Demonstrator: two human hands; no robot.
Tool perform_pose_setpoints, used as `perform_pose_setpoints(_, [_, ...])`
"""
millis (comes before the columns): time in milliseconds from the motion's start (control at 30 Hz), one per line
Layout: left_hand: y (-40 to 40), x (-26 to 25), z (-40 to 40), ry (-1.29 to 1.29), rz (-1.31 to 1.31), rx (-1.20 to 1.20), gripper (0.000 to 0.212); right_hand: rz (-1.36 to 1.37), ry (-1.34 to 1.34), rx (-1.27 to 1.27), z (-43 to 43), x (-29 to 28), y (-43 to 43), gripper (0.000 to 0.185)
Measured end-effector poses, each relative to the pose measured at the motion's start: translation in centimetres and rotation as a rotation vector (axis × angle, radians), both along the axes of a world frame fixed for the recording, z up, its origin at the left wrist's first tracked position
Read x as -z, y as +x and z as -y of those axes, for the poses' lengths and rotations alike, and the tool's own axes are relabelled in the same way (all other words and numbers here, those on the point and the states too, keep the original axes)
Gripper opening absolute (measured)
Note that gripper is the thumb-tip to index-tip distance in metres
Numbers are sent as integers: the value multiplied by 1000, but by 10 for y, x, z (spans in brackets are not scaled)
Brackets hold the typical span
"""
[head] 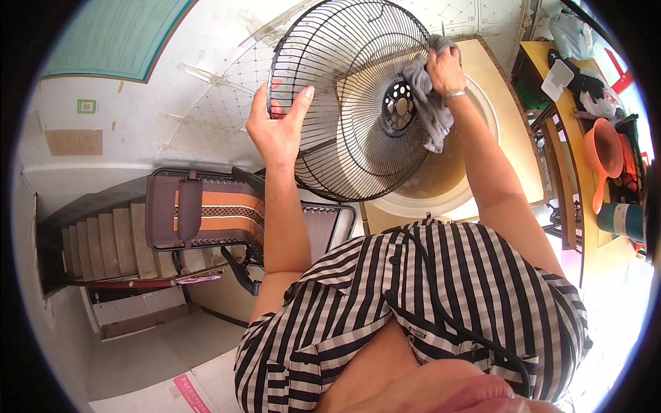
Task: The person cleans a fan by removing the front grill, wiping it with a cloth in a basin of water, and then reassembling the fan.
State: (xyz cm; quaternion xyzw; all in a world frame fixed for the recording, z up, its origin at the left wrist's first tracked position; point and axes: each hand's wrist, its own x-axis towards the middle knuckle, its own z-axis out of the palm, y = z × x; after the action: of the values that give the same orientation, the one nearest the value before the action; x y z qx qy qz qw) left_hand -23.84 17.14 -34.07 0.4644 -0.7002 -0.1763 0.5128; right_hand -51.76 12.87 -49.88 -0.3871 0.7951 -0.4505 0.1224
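A black wire fan guard [330, 111], round and bowl-shaped, is held up in front of me. My left hand [281, 121] grips its left rim, with the thumb on the near side of the wires and the fingers partly hidden behind them. Around a wet-looking grey cloth [426, 93] my right hand [445, 72] is closed, at the guard's right rim. The cloth hangs down beside the guard's perforated hub [399, 106]. Below the guard, a wide pale basin [490, 116] holds murky water [439, 178].
The basin stands on a yellowish tabletop [516, 139]. To the right, a yellow table [591, 227] bears an orange dipper [604, 149], a teal container [619, 222] and plastic bags [570, 33]. A folding recliner [217, 211] stands at left before concrete stairs [111, 242].
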Motion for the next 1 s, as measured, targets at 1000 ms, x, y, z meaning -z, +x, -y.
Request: perform_pose_setpoints(1000, [65,52,-21,-142,-465,-111,22,765,456,-145,-74,177,7,30])
